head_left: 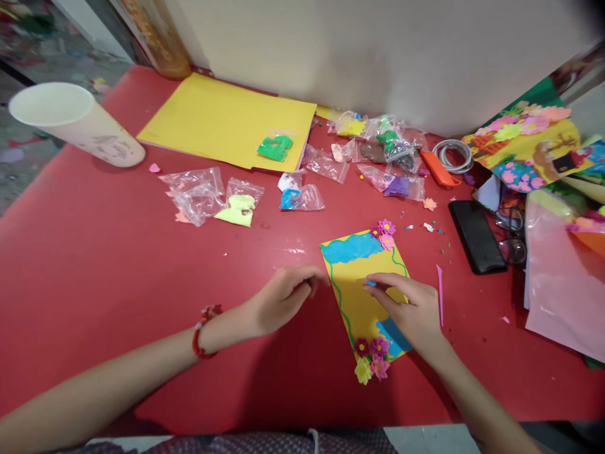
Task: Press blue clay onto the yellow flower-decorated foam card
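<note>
A yellow card (357,296) lies on the red table, with green wavy clay lines along its edges, a blue clay patch (352,248) at the top and another blue patch (394,335) at its lower right. Clay flowers (385,233) in pink and purple sit on its top right corner; more flowers (371,356), one of them yellow, are at the bottom. Above the card, my right hand (409,306) pinches a small piece of blue clay (370,283) between thumb and fingertips. My left hand (290,296), loosely bent with nothing visible in it, hovers by the card's left edge.
Plastic bags of coloured clay (302,195) lie across the back. A yellow folder (222,120) and a paper cup (80,123) stand back left. To the right are a pink clay tool (440,295), black phone (477,236), glasses (513,236), orange cutter (439,169) and pink sheet (562,284).
</note>
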`<state>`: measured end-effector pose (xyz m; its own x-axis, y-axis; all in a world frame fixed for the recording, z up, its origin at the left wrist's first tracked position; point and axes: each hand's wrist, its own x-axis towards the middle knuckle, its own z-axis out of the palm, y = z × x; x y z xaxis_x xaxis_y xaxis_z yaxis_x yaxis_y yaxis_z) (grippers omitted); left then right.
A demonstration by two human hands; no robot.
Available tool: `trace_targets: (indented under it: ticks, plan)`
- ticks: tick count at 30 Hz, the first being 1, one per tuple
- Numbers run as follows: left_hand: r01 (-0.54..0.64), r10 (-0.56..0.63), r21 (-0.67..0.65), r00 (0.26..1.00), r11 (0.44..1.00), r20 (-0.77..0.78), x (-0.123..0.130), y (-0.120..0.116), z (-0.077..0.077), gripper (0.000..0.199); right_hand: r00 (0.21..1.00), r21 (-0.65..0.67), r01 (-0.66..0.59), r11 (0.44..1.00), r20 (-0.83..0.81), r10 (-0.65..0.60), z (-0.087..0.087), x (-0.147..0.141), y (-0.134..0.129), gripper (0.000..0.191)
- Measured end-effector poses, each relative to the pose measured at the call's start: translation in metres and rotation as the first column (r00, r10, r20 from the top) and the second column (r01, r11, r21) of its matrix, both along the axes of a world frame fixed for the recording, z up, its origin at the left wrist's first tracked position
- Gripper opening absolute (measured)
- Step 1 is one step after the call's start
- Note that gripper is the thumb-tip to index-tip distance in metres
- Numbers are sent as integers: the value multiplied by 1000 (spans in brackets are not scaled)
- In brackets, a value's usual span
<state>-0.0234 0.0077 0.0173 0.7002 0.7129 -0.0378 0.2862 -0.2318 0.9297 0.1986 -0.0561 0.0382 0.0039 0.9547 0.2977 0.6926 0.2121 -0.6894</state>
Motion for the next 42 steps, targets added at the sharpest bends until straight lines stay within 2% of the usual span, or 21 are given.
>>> trace_targets:
  ticks: [2, 3, 5, 7, 8, 9, 13, 17, 20, 28, 35, 40, 42]
  plan:
    - [24, 3, 259, 995, 966, -104, 0, 6, 1, 32, 997, 29, -81, 996, 10, 81, -6, -5, 8, 8]
    - [67, 0, 389, 985, 919, -171, 1, 8, 1, 31, 993, 36, -121, 992, 23, 120, -9, -7, 12, 10]
    - [210, 0, 602, 944, 771, -329, 4, 13, 1, 32, 987, 23, -153, 988, 62, 151, -13, -10, 20, 14]
    - [338, 20, 702, 894, 627, -448, 7, 15, 0, 35, 987, -13, -126, 992, 99, 127, -16, -14, 26, 12]
    - [372, 30, 722, 879, 583, -477, 8, 15, -1, 35, 988, -28, -109, 994, 111, 111, -18, -17, 28, 10]
    - [386, 39, 731, 871, 562, -489, 8, 15, -2, 34, 988, -34, -100, 994, 116, 104, -19, -19, 30, 9]
    - [362, 27, 731, 887, 579, -461, 7, 14, -9, 32, 986, -10, -126, 992, 112, 126, -25, -25, 35, 8]
    - [240, 21, 772, 950, 588, -312, 3, 14, -15, 32, 987, 8, -97, 995, 131, 95, -32, -27, 36, 6]
    - [176, 44, 782, 967, 597, -251, 2, 15, -16, 28, 986, 16, -88, 996, 144, 85, -36, -28, 36, 6]
    - [217, 26, 770, 957, 600, -289, 2, 17, -16, 26, 974, 37, -68, 997, 219, 59, -38, -31, 39, 11]
    - [212, 37, 806, 960, 553, -278, 2, 16, -15, 28, 908, 93, -114, 989, 414, 66, -27, -25, 29, 18]
    - [170, 61, 842, 971, 513, -233, 1, 12, -13, 26, 816, 70, -257, 964, 551, 177, -22, -21, 20, 22]
    - [167, 72, 850, 970, 500, -233, 1, 12, -12, 25, 778, 79, -283, 956, 602, 181, -22, -22, 19, 21]
